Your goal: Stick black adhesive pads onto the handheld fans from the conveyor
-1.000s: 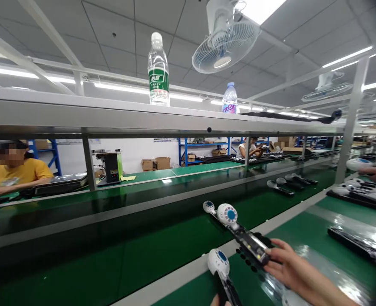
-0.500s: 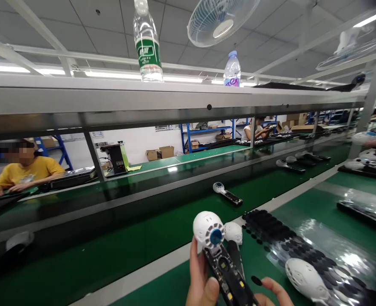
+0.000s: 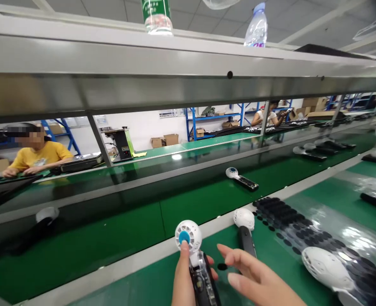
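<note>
My left hand (image 3: pixel 184 276) is wrapped round a handheld device with a white round vented head (image 3: pixel 192 231) and a black handle (image 3: pixel 203 282). Its thumb lies on the head's blue centre, and circuit parts show along the handle. To the right, my right hand (image 3: pixel 258 276) is open, thumb and fingers apart. A small black disc (image 3: pixel 222 266) shows by its fingertips; whether they touch it I cannot tell. Behind that hand, a similar device (image 3: pixel 244 219) rests on the green bench, its handle partly hidden. Further right is another white-headed device (image 3: pixel 328 268).
Clear sheets with rows of black discs (image 3: pixel 283 216) lie on the bench at right. Beyond the bench edge, a green conveyor belt (image 3: pixel 137 221) carries several devices. A metal shelf beam (image 3: pixel 175 63) with bottles (image 3: pixel 257 27) crosses above. A person in yellow (image 3: pixel 44 153) sits across.
The held device has moved left and turned, and my left thumb is now on its blue centre. My right hand has come further into view, fingers spread. The head view has tilted down.
</note>
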`<state>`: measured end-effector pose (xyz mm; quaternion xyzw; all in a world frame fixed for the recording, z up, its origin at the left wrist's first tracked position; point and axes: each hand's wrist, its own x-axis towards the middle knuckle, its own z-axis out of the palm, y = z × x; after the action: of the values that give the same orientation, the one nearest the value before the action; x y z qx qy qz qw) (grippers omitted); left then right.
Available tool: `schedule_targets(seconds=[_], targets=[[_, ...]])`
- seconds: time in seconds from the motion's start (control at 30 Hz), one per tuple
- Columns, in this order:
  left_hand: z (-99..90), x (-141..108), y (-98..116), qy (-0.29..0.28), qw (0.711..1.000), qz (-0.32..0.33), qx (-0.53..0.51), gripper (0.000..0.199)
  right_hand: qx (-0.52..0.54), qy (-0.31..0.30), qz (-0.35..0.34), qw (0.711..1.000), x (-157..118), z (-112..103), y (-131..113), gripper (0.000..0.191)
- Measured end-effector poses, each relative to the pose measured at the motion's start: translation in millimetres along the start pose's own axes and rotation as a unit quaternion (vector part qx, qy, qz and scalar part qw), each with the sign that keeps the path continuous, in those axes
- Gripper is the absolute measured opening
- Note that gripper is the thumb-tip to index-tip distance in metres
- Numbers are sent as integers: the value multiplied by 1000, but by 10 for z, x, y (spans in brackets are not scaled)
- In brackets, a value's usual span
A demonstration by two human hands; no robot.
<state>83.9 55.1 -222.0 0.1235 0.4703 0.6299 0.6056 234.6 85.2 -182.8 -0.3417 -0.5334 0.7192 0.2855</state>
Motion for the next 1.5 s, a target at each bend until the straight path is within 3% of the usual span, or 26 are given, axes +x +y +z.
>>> schedule_targets(seconds=[0.1,0.2,0.33,0.4,0.63,1.13,1.3,1.5], targets=[[-68,102,-148,-39,997,8,-72,51,-13,9,-8,1000,110,88,-100,31],[-64,123,-213,-58,992,33,-109,56,-88,6,-2,996,178,168,-136,21],[-9,34,-153,1,994,101,51,54,-224,8,-43,974,216,219,-138,11],[19,-21,-104,39,987,102,119,54,-294,9,-57,954,218,238,-119,14],[64,-83,-45,44,987,75,138,47,-395,17,-30,918,211,281,-8,17],[52,-65,-62,41,989,75,118,44,-404,25,-33,914,227,290,140,13],[7,-31,-115,18,993,65,95,49,-412,47,-24,910,190,320,176,12],[33,-52,-98,34,991,72,111,54,-383,74,-24,921,159,328,237,12]])
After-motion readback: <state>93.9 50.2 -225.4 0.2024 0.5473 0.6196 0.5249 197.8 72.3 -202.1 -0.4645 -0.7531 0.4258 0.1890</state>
